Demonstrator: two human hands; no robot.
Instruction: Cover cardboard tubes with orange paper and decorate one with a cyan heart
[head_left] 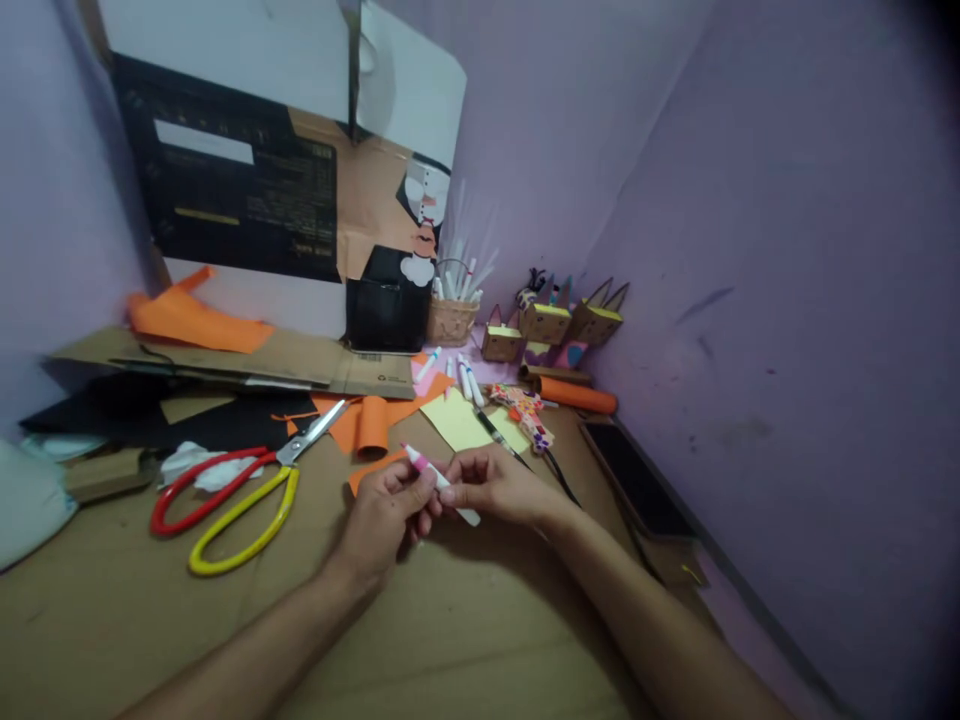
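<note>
A white felt-tip marker with a pink band lies slanted between my two hands. Its pink end points up and away to the left; whether a cap is on it I cannot tell. My left hand pinches it near the pink end, thumb on top. Fingers of my right hand close on the marker's middle, leaving the white end showing below. Just beyond my hands are an orange paper scrap and an orange paper tube. Large scissors with red and yellow handles lie to the left, blades slightly parted.
Behind are yellow paper, several white markers, a patterned glue gun with a cord, and a basket. A phone lies along the right wall. Cat-eared cardboard boxes and a large cardboard sheet stand at the back.
</note>
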